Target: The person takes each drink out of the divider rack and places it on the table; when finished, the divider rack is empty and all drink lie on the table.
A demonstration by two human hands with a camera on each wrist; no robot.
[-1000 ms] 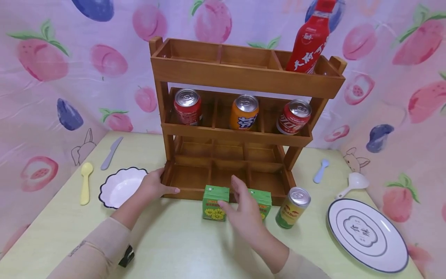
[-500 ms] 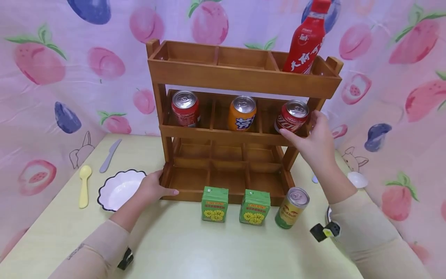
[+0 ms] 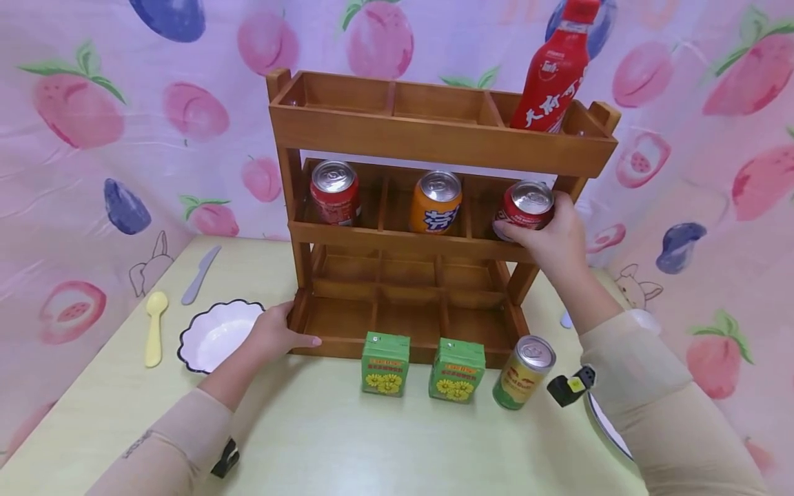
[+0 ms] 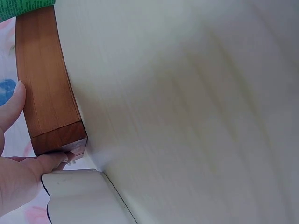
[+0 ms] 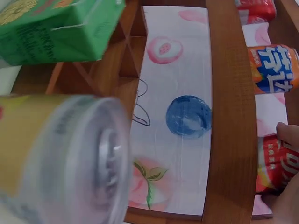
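Note:
My right hand (image 3: 558,238) grips a red cola can (image 3: 527,207) in the right compartment of the middle shelf, thumb across its front. The right wrist view shows this can (image 5: 275,161) partly covered by the fingers. My left hand (image 3: 269,335) holds the lower left corner of a brown wooden rack (image 3: 440,141), its thumb along the front rail (image 4: 49,74). An orange soda can (image 3: 435,207) stands in the middle compartment, another red can (image 3: 335,196) in the left one. Before the rack stand two green drink cartons, one left (image 3: 385,365), one right (image 3: 457,372), and a gold-green can (image 3: 524,372).
A red bottle (image 3: 555,76) leans in the top right compartment. At left are a scalloped white bowl (image 3: 217,337), a yellow spoon (image 3: 153,331) and a lilac knife (image 3: 200,275). My right sleeve mostly covers a plate (image 3: 611,427).
My right hand has gone from the right green carton up to the middle shelf and has closed round the red cola can. The left hand stays on the rack's corner.

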